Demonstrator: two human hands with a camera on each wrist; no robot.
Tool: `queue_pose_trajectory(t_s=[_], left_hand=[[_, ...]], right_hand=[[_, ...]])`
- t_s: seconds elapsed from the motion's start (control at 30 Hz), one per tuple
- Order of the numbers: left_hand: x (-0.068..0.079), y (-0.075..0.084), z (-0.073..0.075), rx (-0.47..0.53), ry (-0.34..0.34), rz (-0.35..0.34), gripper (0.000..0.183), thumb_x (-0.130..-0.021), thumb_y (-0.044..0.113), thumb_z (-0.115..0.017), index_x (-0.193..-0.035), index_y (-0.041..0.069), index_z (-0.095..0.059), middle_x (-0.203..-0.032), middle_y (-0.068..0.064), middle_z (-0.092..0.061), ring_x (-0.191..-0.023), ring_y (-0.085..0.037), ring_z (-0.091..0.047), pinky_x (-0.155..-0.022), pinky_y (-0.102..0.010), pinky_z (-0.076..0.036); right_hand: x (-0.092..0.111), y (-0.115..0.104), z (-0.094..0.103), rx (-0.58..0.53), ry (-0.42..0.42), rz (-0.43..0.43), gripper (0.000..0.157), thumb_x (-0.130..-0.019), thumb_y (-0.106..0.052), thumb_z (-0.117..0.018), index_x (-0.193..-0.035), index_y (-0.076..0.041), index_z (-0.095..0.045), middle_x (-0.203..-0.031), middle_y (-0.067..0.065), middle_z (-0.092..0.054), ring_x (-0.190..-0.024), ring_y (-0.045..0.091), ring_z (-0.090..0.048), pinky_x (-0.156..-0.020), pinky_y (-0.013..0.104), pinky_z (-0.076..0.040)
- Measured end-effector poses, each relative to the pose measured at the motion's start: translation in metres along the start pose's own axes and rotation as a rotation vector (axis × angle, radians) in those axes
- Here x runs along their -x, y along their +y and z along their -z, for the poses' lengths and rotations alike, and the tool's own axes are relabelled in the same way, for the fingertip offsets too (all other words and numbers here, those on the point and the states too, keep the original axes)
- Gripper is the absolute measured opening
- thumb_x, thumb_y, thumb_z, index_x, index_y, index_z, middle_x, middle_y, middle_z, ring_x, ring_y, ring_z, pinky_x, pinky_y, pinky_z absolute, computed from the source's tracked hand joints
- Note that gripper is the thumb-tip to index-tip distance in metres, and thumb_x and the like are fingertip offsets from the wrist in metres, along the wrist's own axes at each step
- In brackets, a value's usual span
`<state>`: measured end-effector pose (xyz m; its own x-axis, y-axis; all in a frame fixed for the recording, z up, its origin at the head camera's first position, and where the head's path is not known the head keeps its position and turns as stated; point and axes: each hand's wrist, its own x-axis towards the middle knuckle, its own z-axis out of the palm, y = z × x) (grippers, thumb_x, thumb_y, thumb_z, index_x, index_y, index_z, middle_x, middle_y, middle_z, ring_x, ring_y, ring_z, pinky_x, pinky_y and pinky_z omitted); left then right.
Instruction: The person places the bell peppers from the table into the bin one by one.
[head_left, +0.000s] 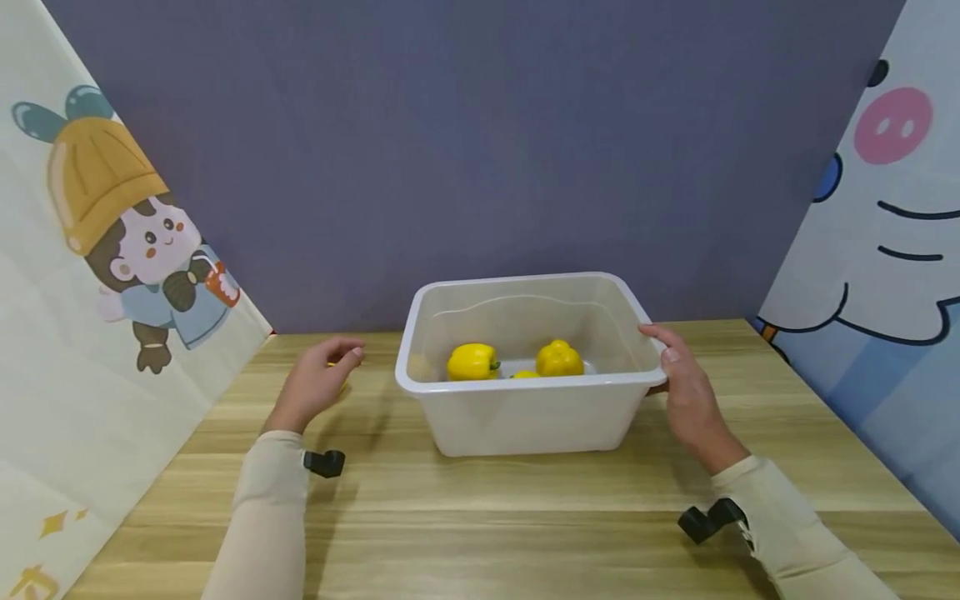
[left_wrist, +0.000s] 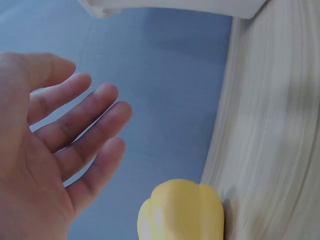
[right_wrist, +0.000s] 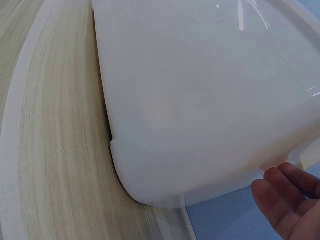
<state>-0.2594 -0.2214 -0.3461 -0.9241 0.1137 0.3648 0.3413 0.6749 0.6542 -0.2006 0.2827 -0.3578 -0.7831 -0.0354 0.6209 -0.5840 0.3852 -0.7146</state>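
My right hand [head_left: 686, 392] holds the white plastic bin [head_left: 525, 417] at its right rim: the thumb lies on top of the rim and the fingers are curled under it, so this hand is clamped on the bin. In the right wrist view I see only some fingertips [right_wrist: 280, 200] just beside the smooth wall of the bin.

The bin stands on the wooden desk [head_left: 480, 517], near the purple wall [head_left: 480, 125]. Inside it lie two yellow peppers, one at the left [head_left: 472, 362] and one at the right [head_left: 558, 358], and between them a small yellow piece [head_left: 525, 374] shows that I cannot identify.

My left hand [head_left: 318, 383] is to the left of the bin, apart from it. Its fingers [left_wrist: 85, 130] are spread and relaxed, and they hold nothing. Just below this hand another yellow pepper [left_wrist: 182, 210] lies on the desk; in the head view my hand hides nearly all of it. I cannot tell if the hand touches it.

Cartoon panels stand at the left [head_left: 112, 275] and at the right [head_left: 892, 208] of the desk.
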Motion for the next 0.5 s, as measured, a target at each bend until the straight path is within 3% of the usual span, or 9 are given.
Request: queue_pose_trajectory(t_s=[0.2, 0.5], left_hand=[[-0.001, -0.001, 0.004, -0.027, 0.077, -0.019, 0.035, -0.103, 0.035, -0.057, -0.123, 0.009, -0.068, -0.111, -0.011, -0.071, -0.106, -0.030, -0.063, -0.095, -0.050, -0.047], [0.005, -0.017, 0.007, -0.046, 0.116, -0.002, 0.032, -0.103, 0.027, -0.058, -0.123, 0.004, -0.068, -0.117, -0.017, -0.068, -0.111, -0.034, -0.061, -0.098, -0.053, -0.046]], right_hand=[[0.001, -0.003, 0.002, -0.006, 0.024, 0.002, 0.048, -0.110, -0.022, -0.021, -0.145, -0.001, -0.045, -0.116, 0.003, -0.054, -0.083, 0.008, -0.057, -0.062, 0.023, -0.051], [0.000, -0.003, -0.001, -0.044, 0.011, 0.011, 0.047, -0.110, -0.020, -0.021, -0.144, 0.001, -0.045, -0.115, 0.003, -0.054, -0.083, 0.009, -0.056, -0.062, 0.023, -0.050]])
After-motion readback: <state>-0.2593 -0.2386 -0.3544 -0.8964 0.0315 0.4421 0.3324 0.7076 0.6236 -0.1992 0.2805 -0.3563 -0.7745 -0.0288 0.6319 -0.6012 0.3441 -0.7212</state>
